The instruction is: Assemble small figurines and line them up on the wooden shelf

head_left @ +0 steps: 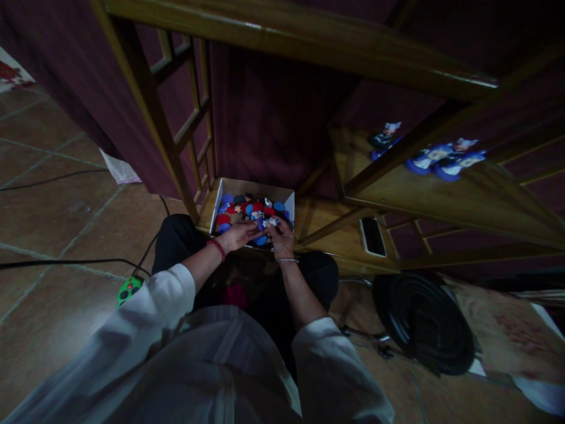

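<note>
Right hand (281, 238) pinches a small blue-and-white figurine (270, 222) over an open box (282, 195) of coloured discs (223, 219); left hand (238, 235) meets its base, whether gripping I cannot tell. Box sits on a varnished wooden shelf (315, 215), phone (374, 237) to its right. Beyond: maroon cloth (265, 123), tiled floor (70, 229), green power strip (129, 288), black round-seated stool (419, 321).

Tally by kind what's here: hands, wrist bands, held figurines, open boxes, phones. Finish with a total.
Hands: 2 (left hand, right hand)
Wrist bands: 2 (red beaded bracelet, silver bangle)
Held figurines: 1 (blue-and-white figurine)
Open boxes: 1 (box)
Phones: 1 (phone)
Total: 7
</note>
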A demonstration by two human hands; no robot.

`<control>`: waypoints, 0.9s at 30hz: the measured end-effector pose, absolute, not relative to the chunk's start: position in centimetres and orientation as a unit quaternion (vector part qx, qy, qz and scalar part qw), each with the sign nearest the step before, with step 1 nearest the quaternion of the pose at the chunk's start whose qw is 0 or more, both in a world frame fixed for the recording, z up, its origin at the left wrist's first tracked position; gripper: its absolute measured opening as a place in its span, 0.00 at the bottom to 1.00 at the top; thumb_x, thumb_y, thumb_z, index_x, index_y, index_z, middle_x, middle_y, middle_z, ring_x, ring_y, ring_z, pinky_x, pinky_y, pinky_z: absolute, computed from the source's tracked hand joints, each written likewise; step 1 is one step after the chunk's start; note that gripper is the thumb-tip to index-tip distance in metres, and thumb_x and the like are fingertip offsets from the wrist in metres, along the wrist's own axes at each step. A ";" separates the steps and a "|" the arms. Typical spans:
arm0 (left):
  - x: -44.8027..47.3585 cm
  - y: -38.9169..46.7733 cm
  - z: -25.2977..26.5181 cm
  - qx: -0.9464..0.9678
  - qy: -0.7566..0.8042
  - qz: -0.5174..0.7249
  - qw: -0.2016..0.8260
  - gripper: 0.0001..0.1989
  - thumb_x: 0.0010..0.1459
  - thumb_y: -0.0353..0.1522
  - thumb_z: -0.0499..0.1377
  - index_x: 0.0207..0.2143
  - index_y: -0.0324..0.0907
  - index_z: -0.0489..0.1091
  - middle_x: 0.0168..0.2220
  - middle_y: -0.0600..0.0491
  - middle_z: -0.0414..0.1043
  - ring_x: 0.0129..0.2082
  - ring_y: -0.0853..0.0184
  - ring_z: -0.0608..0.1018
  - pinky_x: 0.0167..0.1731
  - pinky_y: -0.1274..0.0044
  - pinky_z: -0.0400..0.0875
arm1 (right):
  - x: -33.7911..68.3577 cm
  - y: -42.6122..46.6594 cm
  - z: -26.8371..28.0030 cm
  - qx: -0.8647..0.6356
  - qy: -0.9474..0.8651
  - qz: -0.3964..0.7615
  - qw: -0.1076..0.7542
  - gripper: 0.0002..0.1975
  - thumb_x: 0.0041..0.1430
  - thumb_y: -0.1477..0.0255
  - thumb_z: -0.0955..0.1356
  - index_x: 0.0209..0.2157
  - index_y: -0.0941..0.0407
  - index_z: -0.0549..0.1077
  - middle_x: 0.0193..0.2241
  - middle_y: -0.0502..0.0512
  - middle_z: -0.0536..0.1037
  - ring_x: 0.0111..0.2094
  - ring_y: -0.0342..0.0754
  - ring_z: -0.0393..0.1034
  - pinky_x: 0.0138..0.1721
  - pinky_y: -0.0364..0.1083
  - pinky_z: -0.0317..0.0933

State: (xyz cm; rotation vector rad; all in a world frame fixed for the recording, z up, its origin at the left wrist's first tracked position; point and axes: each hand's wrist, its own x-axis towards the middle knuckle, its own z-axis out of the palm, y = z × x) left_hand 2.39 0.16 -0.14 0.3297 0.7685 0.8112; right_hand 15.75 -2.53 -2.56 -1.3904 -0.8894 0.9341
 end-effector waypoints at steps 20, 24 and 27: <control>2.4 0.3 0.1 0.150 0.391 0.378 0.826 0.06 0.55 0.22 0.55 0.27 0.34 0.69 0.27 0.48 0.73 0.32 0.69 0.76 0.44 0.69 0.71 | 15.8 -2.4 -2.7 -0.595 -0.398 0.392 0.578 0.23 0.43 0.62 0.70 0.43 0.55 0.72 0.30 0.49 0.76 0.29 0.44 0.69 0.33 0.44 0.66; 2.5 0.3 0.4 0.132 0.419 0.389 0.810 0.07 0.56 0.21 0.54 0.26 0.35 0.68 0.24 0.51 0.72 0.29 0.70 0.75 0.45 0.68 0.71 | 15.8 -2.5 -2.7 -0.595 -0.422 0.384 0.565 0.22 0.43 0.62 0.70 0.42 0.54 0.73 0.33 0.50 0.77 0.34 0.46 0.70 0.39 0.46 0.66; 2.6 0.3 0.6 0.124 0.422 0.384 0.812 0.06 0.56 0.22 0.54 0.26 0.35 0.68 0.25 0.50 0.72 0.29 0.70 0.76 0.44 0.68 0.72 | 15.8 -2.5 -2.9 -0.590 -0.428 0.378 0.571 0.21 0.44 0.63 0.70 0.42 0.55 0.73 0.34 0.51 0.77 0.35 0.46 0.70 0.42 0.47 0.65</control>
